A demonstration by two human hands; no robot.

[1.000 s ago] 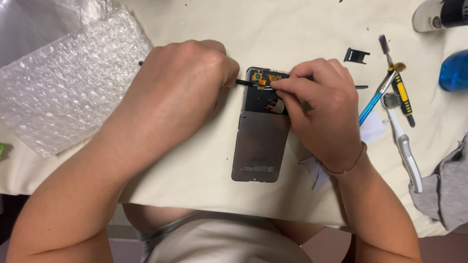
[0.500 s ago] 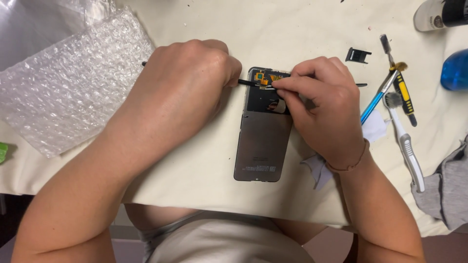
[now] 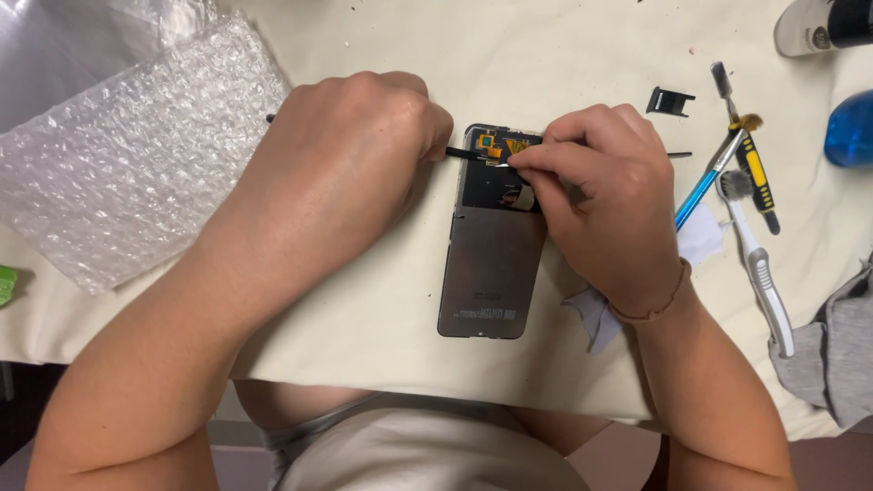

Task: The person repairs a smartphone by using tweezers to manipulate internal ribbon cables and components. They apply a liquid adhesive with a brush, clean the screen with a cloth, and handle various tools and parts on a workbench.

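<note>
The opened phone (image 3: 492, 264) lay face down on the desk (image 3: 382, 318). Just left of its top end, the left hand (image 3: 355, 150) was closed around a thin black tool (image 3: 462, 154) whose tip reached the exposed parts. The right hand (image 3: 605, 195) rested over the phone's top right, fingers (image 3: 536, 160) pinched together there on a small part.

Single head cam, looking steeply down at the cream table (image 3: 382, 318) from above the person's chest; sitting close, forearms filling the lower frame; the table's near edge is running across the bottom; no second view sharing any part of the scene.
</note>
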